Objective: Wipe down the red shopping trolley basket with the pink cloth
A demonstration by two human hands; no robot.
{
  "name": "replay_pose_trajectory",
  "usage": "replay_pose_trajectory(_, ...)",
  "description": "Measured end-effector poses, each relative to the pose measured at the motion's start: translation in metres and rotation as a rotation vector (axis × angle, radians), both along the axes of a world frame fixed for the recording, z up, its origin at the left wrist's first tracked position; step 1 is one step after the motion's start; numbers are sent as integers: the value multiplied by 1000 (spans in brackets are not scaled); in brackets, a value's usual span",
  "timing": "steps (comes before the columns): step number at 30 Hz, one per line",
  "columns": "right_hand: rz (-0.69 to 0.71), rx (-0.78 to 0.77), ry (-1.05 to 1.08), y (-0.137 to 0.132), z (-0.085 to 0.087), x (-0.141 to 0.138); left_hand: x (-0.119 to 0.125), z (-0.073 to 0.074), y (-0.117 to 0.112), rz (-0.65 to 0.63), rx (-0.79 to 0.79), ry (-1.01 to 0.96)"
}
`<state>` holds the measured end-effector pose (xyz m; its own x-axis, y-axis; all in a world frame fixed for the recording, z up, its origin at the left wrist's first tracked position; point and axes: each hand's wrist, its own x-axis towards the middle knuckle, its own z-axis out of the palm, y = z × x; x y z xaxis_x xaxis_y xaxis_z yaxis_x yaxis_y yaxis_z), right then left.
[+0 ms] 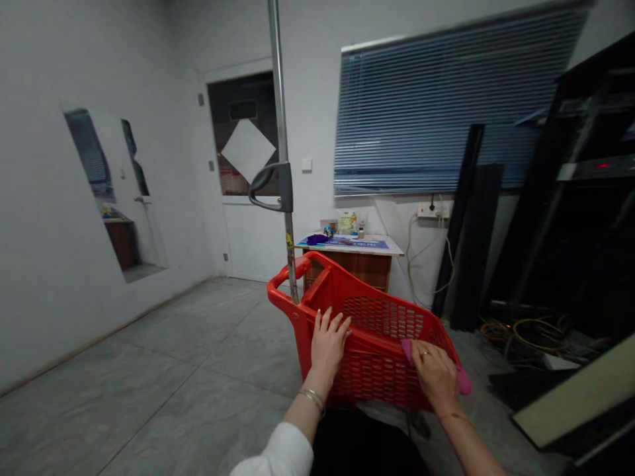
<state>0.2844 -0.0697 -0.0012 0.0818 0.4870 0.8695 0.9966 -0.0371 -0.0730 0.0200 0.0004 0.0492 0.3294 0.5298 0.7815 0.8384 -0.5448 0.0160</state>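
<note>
A red plastic shopping cart (357,367) with slotted sides stands in front of me. My left hand (328,340) rests on its near rim, fingers spread and holding nothing. Further right along the same rim, my right hand (436,370) grips a pink cloth (464,381) and presses it against the cart; most of the cloth is hidden under the fingers. At the cart's left end is a red handle bar (278,291). A metal pole (280,99) with a grey grip (272,188) rises beside that handle.
Behind the cart, a small table (397,250) carries a purple cloth (317,239) and several bottles. A black rack (595,198) and loose cables (536,334) occupy the right side. At the back left is a white door (251,238); a mirror (116,198) hangs on the left wall.
</note>
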Motion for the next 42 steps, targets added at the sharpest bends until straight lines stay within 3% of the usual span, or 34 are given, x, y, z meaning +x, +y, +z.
replay_pose_trajectory(3,-38,13,-44,4,3,-12,5,3,-4,-1,-2,-18)
replay_pose_trajectory(9,45,28,-70,28,31,-102,7,6,-9,-15,-15,-3)
replay_pose_trajectory(11,42,33,-55,33,36,-118,5,6,-9,-17,-15,5)
replay_pose_trajectory(14,59,4,-61,28,34,-110,3,6,-8,-14,-6,10)
replay_pose_trajectory(21,-20,-59,-126,-2,9,-18,7,4,-6,-26,-11,-19)
replay_pose_trajectory(25,-69,-30,-63,-9,-1,6,12,3,-7,-21,-12,-26)
replay_pose_trajectory(29,-121,9,-38,-3,8,-22,15,3,-8,-16,-5,-45)
replay_pose_trajectory(36,-11,2,-52,24,37,-105,9,6,-10,-35,-14,-49)
replay_pose_trajectory(39,0,-25,-81,25,37,-105,5,9,-11,-42,-16,-43)
replay_pose_trajectory(42,14,-80,-123,19,32,-84,4,11,-11,-36,-22,-45)
